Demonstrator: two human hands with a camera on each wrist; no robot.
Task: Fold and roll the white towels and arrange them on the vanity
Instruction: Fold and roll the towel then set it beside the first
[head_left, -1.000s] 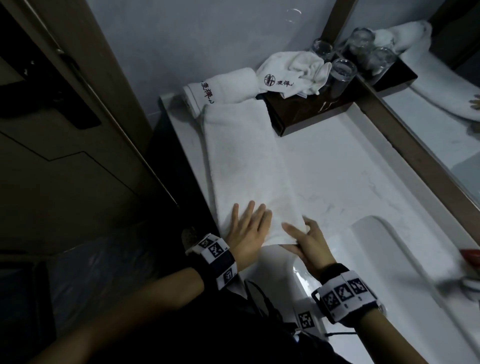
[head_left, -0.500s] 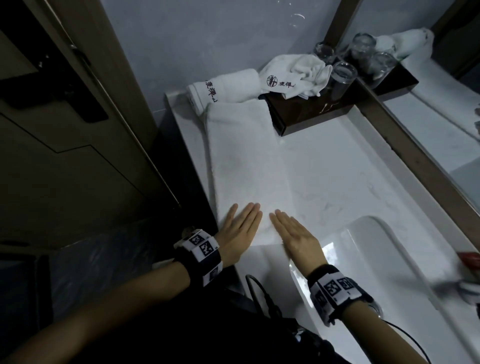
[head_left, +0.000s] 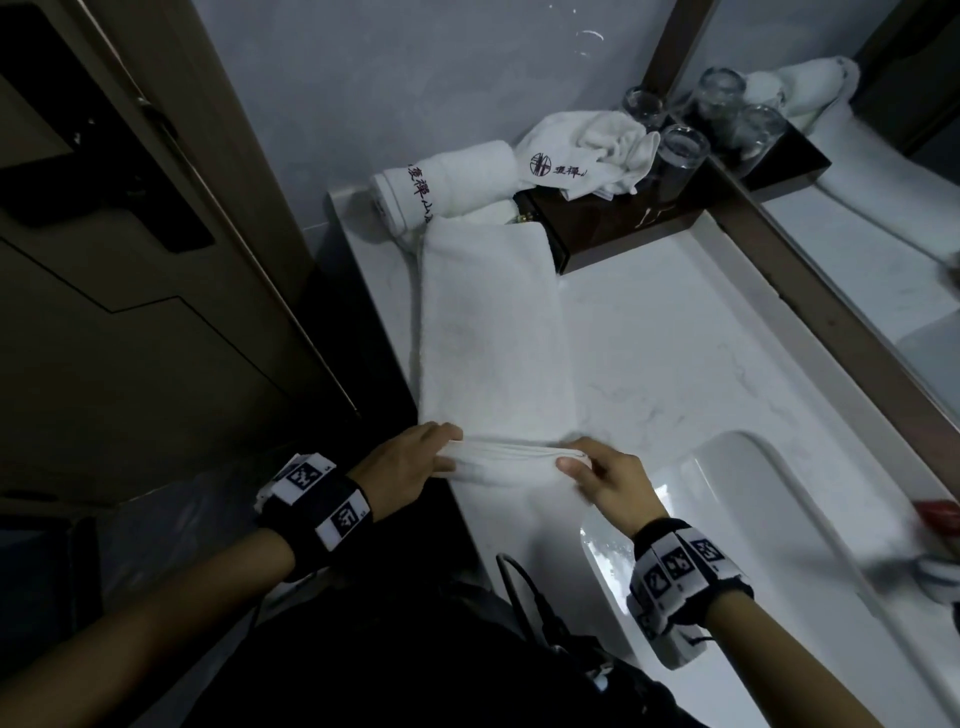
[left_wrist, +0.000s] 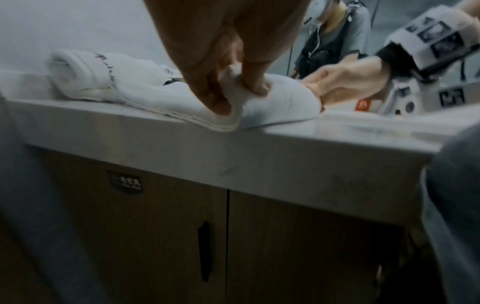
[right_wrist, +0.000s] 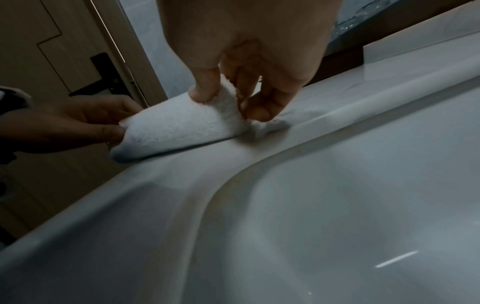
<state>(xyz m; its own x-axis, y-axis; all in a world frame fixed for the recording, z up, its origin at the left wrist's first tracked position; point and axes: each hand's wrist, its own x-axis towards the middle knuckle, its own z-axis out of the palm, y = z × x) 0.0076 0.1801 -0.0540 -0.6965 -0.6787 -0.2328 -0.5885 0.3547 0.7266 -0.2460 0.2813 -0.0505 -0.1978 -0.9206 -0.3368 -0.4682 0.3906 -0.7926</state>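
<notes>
Your left hand and right hand pinch folded towel end, roll just begun. Beyond grip: rolled towel done, crumpled towel left.

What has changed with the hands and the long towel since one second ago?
Both hands stopped pressing flat: the left hand and right hand now pinch the near end of the folded towel and have turned it up to start a roll. The rolled towel and glasses stayed put.
</notes>
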